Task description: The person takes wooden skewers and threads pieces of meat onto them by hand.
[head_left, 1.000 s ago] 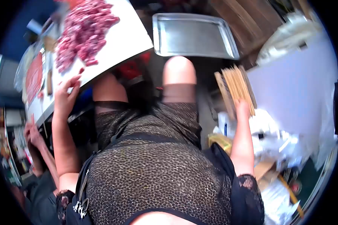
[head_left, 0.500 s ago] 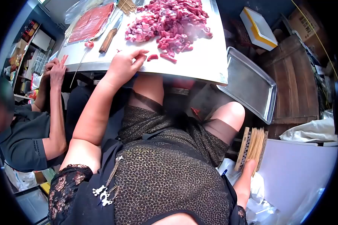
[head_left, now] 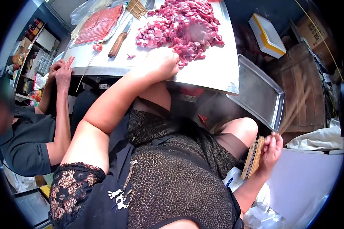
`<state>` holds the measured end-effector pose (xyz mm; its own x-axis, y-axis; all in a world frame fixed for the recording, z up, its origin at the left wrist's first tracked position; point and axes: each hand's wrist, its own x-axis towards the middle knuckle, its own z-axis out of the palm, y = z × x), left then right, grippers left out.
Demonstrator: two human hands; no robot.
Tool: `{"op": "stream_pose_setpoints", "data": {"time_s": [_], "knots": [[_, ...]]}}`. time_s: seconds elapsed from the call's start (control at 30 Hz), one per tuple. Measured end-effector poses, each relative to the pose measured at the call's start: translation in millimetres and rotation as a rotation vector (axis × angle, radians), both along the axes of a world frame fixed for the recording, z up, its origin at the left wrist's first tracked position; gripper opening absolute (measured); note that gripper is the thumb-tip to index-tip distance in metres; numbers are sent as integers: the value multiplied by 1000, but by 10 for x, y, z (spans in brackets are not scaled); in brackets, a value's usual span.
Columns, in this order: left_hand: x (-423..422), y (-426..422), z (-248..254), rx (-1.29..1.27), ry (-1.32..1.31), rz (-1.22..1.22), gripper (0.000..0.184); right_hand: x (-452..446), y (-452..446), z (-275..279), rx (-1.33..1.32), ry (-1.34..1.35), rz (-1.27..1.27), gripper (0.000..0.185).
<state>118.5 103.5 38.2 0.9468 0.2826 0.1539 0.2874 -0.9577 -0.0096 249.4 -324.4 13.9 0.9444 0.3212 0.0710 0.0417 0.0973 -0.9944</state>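
Observation:
At the near edge of the meat pile (head_left: 193, 28), my left hand (head_left: 162, 63) has its fingers curled down toward the table; what they hold, if anything, is hidden. A small loose piece of meat (head_left: 131, 56) lies left of it. Low on the right, my right hand (head_left: 271, 150) pinches a few thin bamboo skewers (head_left: 294, 108), smeared by motion and pointing up and away. Just beside and behind that hand is a slatted wooden holder (head_left: 250, 158) with more skewers in it.
A wooden-handled knife (head_left: 117, 45) and a tray of skewered meat (head_left: 99, 24) lie on the white table (head_left: 214, 72). A metal tray (head_left: 258, 89) leans off its right side. At left, a co-worker's hands (head_left: 62, 72) hold meat near a metal skewer (head_left: 86, 70).
My left hand has moved right to the meat pile and its fingers have curled. My right hand has risen from the holder with skewers. The view has shifted slightly.

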Motion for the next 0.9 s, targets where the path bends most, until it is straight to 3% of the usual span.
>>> {"op": "stream_pose_setpoints", "data": {"time_s": [0.07, 0.1, 0.13, 0.2, 0.27, 0.33, 0.37, 0.4, 0.47, 0.53, 0.57, 0.6, 0.77, 0.9], "knots": [[-80, -20, -1, -255, -325, -75, 16, -15, 483, 39, -51, -68, 153, 28], [-112, -54, 38, -397, -354, -23, 14, -7, 731, 30, 43, -49, 315, 31], [-119, -51, 27, -392, -357, -17, 14, -76, 991, 76, 62, 17, 362, 31], [-138, -35, -46, -687, -549, 27, 15, -201, 1401, 51, 89, 83, 416, 24], [-95, 49, -66, -583, -522, 47, 20, -272, 1646, -32, 134, 94, 528, 17], [18, 247, -45, -345, -576, -77, 24, -343, 1763, -94, 128, 123, 573, 13], [85, 393, 23, -329, -461, -70, 32, -396, 1796, -111, 149, 143, 593, 12], [181, 558, 47, -279, -537, -146, 35, -425, 1798, -159, 119, 171, 581, 12], [287, 807, 288, -181, -552, -45, 36, -482, 1762, -233, 126, 245, 598, 13], [453, 1216, 159, -150, -474, 188, 45, -516, 1710, -358, 82, 274, 600, 12], [472, 1329, 106, -558, -215, 315, 57, -544, 1666, -377, 79, 302, 598, 12], [428, 1270, 61, -689, -296, 273, 56, -573, 1637, -398, 78, 331, 593, 12], [190, 1072, -88, -740, -363, 191, 49, -642, 1570, -606, 119, 432, 578, 17], [-12, 482, 69, -413, -376, 269, 45, -638, 1689, -589, 110, 508, 617, 18]]}}
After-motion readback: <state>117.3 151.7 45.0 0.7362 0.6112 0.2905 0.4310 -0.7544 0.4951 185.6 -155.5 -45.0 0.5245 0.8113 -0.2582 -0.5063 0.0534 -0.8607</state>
